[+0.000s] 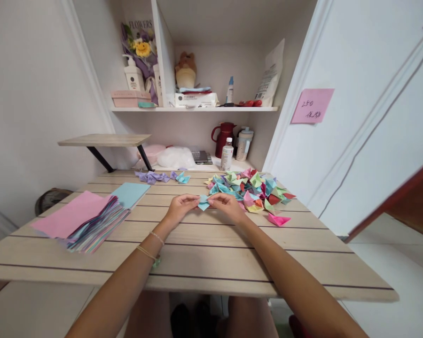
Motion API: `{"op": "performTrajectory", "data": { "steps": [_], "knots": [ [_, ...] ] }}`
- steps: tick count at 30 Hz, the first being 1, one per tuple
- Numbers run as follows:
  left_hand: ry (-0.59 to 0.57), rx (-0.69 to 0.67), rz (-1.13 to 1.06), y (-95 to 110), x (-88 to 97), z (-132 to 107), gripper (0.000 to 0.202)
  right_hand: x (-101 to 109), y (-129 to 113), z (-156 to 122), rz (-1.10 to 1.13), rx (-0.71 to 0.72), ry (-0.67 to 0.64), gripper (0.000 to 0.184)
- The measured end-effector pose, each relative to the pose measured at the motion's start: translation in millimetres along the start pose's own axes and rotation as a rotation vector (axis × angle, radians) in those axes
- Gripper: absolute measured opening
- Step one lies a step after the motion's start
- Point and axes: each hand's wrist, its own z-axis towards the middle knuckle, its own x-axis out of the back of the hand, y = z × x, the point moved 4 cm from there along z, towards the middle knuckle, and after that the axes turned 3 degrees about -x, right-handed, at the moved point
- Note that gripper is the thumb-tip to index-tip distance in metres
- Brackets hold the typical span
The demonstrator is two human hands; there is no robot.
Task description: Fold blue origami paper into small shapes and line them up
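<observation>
Between my two hands is a small piece of light-blue folded paper (pixel 203 203), pointed at its lower end, held just above the table. My left hand (pixel 181 206) pinches its left edge with thumb and fingers. On the opposite edge, my right hand (pixel 227 205) grips it the same way. To the right lies a heap of folded paper boats (pixel 255 188) in many colours, and a bright pink paper boat (pixel 278 219) sits apart from it. Purple folded papers (pixel 151 177) and a blue folded piece (pixel 182 178) rest at the back.
On the left of the slatted table (pixel 204 253) are a fanned stack of coloured paper (pixel 100 225), a pink sheet (pixel 74 211) and light-blue sheets (pixel 130 193). A small raised stand (pixel 105 140) is behind them. A bottle (pixel 227 155) and a red jug (pixel 223 138) stand at the back.
</observation>
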Motion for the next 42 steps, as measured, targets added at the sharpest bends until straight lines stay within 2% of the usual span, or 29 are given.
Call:
{"op": "performTrajectory", "data": {
  "steps": [4, 9, 13, 18, 23, 27, 32, 38, 42],
  "knots": [
    [0.039, -0.058, 0.040, 3, 1.6, -1, 0.033, -1, 3, 1, 0.028, -0.009, 0.010, 0.025],
    [0.035, -0.165, 0.150, 7, 2.2, -1, 0.024, -2, 3, 0, 0.119, -0.007, -0.025, 0.028],
    [0.051, -0.226, 0.257, 11, 3.2, -1, 0.018, -2, 5, 0, 0.075, -0.022, 0.001, 0.029],
    [0.088, -0.186, 0.258, 9, 0.3, -4, 0.020, -4, 8, 2, 0.002, -0.010, 0.062, 0.026],
    [0.076, -0.156, 0.151, 3, -4.9, -5, 0.036, -5, 12, 1, 0.044, -0.005, 0.129, 0.039],
    [0.063, -0.152, 0.220, 3, -6.4, -5, 0.026, -5, 13, 1, -0.027, 0.003, 0.144, 0.034],
    [0.020, -0.196, 0.295, 6, -8.8, -8, 0.025, -7, 13, 0, -0.040, 0.025, 0.206, 0.030],
    [0.005, -0.102, 0.236, -2, -8.6, -6, 0.025, -8, 19, -3, -0.019, -0.043, 0.247, 0.036],
    [-0.027, -0.021, 0.179, -7, -8.9, -5, 0.031, -7, 21, -1, -0.034, -0.054, 0.194, 0.033]
  ]
}}
